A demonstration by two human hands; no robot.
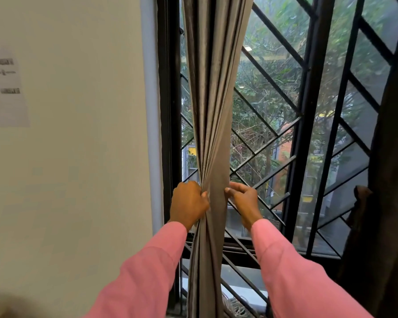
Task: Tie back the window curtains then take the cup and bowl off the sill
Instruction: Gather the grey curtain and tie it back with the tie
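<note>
At window (305,111) left side, left hand (189,204) and right hand (244,200) fingers (202,195) clamped on bunched grey curtain (213,111); untied, cup and bowl unseen

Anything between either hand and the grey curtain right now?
Nothing visible. The left hand grips the gathered grey fabric curtain from its left side, and the right hand appears to pinch its right edge. The black metal window grille sits behind the curtain, not between it and the hands.
</note>
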